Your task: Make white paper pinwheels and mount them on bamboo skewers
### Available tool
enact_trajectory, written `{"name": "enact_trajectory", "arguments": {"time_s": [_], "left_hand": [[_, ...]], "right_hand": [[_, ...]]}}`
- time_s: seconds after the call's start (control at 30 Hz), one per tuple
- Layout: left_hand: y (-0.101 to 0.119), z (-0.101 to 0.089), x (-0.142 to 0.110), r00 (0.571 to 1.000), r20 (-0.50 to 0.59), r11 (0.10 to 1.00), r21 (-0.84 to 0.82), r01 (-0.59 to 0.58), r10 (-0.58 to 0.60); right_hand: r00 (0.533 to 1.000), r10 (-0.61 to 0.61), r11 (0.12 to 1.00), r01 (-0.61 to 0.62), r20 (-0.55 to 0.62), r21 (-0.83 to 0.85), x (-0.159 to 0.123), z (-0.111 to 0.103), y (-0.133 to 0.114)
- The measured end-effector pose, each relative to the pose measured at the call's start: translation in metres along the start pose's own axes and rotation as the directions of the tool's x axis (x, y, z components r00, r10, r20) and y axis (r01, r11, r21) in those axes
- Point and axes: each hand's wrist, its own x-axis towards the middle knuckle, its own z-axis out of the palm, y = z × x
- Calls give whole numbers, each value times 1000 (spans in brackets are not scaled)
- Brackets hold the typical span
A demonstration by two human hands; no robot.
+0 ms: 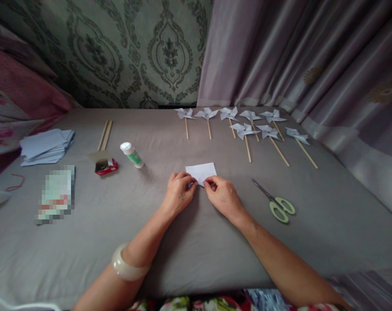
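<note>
A: In the head view, where does the white paper [202, 171] lie?

B: Right at the fingertips, on the grey cloth-covered counter [196, 250], with most of it just beyond both hands.

A: And how is each hand set?

B: The left hand [182, 190] pinches the paper's near edge towards its left end, thumb and fingers together. The right hand [224, 193] pinches the same edge towards its right end. A short stretch of paper shows between them.

A: What about the other edges?

B: The far edge and its 2 corners lie uncovered, facing the patterned wall [134, 52].

A: How much room is there around it?

B: Ahead, grey cloth runs up to 8 paper pinwheels [244, 131], laid in 2 rows towards the counter's far edge. On the right, the scissors [274, 200] lie apart from the right hand. On the left, a white-and-green tube [133, 155] stands past the left hand, with a small red box [106, 166] near it.

A: And towards the body?

B: Cloth stretches between the forearms to the counter's near edge, with flowered clothing [179, 303] below it
</note>
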Motion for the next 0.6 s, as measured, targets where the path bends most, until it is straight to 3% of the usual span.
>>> {"name": "enact_trajectory", "arguments": {"time_s": [0.37,0.6], "left_hand": [[11,5,9,966,-5,966,13,260,-260],[14,10,10,956,-64,957,33,288,-286]], "right_hand": [[994,98,992,-94,52,-80,3,-2,-3],[992,120,992,-118,31,-43,3,1,-1]]}}
